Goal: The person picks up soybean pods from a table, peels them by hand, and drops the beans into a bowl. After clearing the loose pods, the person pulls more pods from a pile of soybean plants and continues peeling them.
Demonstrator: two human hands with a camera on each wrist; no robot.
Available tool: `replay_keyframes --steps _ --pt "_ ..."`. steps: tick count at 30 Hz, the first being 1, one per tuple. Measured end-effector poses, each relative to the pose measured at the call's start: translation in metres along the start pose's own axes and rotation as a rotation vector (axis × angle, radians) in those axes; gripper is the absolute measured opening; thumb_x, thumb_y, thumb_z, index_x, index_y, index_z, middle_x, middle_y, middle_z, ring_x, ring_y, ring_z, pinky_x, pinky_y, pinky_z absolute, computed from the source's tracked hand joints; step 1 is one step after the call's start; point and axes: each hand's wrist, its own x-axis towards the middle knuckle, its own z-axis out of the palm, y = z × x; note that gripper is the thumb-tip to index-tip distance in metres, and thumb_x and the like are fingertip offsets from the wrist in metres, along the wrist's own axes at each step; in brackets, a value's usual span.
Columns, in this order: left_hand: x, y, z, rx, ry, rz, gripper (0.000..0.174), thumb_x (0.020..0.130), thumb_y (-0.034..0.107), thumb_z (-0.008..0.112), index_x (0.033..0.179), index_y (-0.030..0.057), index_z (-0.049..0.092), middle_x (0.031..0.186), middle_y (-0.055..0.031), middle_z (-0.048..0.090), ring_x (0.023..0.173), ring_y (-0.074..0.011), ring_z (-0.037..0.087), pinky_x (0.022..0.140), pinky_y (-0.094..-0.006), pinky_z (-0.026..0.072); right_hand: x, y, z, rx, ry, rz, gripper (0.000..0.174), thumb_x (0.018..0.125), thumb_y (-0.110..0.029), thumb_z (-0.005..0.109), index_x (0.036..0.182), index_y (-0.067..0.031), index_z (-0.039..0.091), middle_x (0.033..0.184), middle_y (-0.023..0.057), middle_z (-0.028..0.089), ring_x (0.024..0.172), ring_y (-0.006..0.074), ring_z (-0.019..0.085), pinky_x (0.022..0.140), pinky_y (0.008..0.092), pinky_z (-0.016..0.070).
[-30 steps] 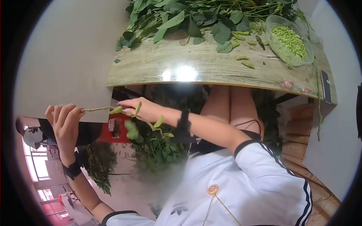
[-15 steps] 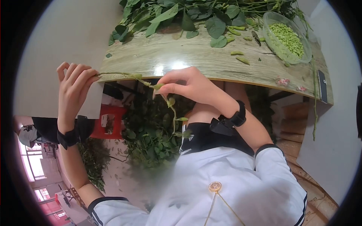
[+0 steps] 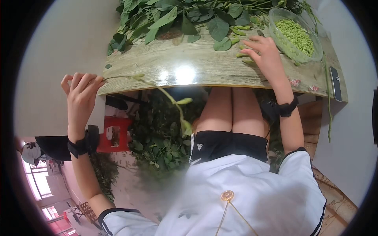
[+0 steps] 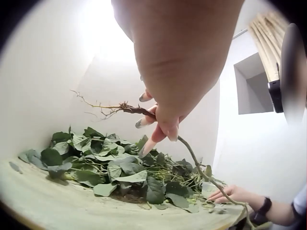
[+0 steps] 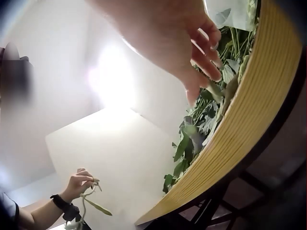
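Observation:
My left hand (image 3: 84,90) pinches a soybean stem (image 3: 167,95) close to its root end and holds it out past the table's front edge. In the left wrist view, thin brown roots (image 4: 125,109) stick out beyond the fingers. Green pods (image 3: 184,101) still hang from the drooping part of the stem. Over the right side of the table, my right hand (image 3: 267,59) is spread above several loose pods (image 3: 241,28), just left of the bowl. Its fingers are parted and relaxed; in the right wrist view a blurred green shape (image 5: 216,91) shows near the fingertips.
A clear plastic bowl (image 3: 275,41) of shelled green beans stands at the right. Leafy plants (image 3: 157,21) are heaped along the back of the wooden table (image 3: 138,59). A phone (image 3: 335,83) lies at the right edge. More plants (image 3: 157,145) and a red stool (image 3: 110,133) are below.
My right hand has left the stem and moved right and up over the table, near the bowl. My left hand, still gripping the stem, has come up and slightly right.

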Motion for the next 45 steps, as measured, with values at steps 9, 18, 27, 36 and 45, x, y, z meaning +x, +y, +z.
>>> replay_keyframes --steps 9,18,27,36,45 --pt "0.032 0.027 -0.008 -0.004 0.064 0.123 0.012 0.077 0.012 0.072 0.088 0.0112 0.068 0.087 0.0041 0.057 0.084 -0.0147 0.055 0.096 -0.0392 0.0307 0.009 -0.138 0.017 0.859 -0.157 -0.219 0.034 0.091 -0.030 0.067 0.114 -0.0054 0.069 0.107 0.0159 0.068 0.098 0.0313 0.061 0.085 0.0358 0.0498" --pt "-0.009 -0.009 -0.007 -0.014 -0.102 0.049 0.011 0.081 0.006 0.067 0.092 0.0052 0.065 0.092 -0.0019 0.061 0.091 -0.0192 0.056 0.097 -0.0384 0.0313 0.013 -0.097 0.021 0.375 0.122 -0.446 0.008 0.086 -0.015 0.070 0.090 -0.0085 0.070 0.081 0.0034 0.065 0.081 0.0222 0.058 0.071 0.0338 0.0496" --pt "-0.019 -0.032 -0.025 0.132 -0.004 -0.090 0.013 0.089 0.008 0.066 0.101 0.0033 0.067 0.096 -0.0025 0.064 0.091 -0.0190 0.057 0.098 -0.0340 0.0326 0.013 -0.049 0.015 0.134 0.128 -0.214 0.032 0.090 -0.036 0.065 0.110 -0.0135 0.074 0.109 0.0074 0.069 0.101 0.0248 0.060 0.085 0.0370 0.0512" --pt "-0.018 -0.033 -0.032 0.102 0.001 -0.074 0.014 0.088 0.008 0.067 0.101 0.0036 0.067 0.094 -0.0022 0.064 0.089 -0.0187 0.057 0.099 -0.0339 0.0323 -0.004 -0.156 0.047 0.965 -0.129 -0.315 0.034 0.100 -0.021 0.052 0.131 -0.0087 0.059 0.114 0.0136 0.064 0.106 0.0270 0.057 0.094 0.0352 0.0446" --pt "-0.039 -0.036 -0.031 0.077 -0.042 -0.073 0.014 0.087 0.006 0.067 0.101 0.0029 0.067 0.094 -0.0030 0.064 0.089 -0.0195 0.057 0.098 -0.0346 0.0332 -0.011 -0.146 0.030 0.813 -0.553 -0.452 0.016 0.097 -0.010 0.053 0.110 -0.0044 0.061 0.099 0.0073 0.063 0.099 0.0309 0.055 0.087 0.0390 0.0453"
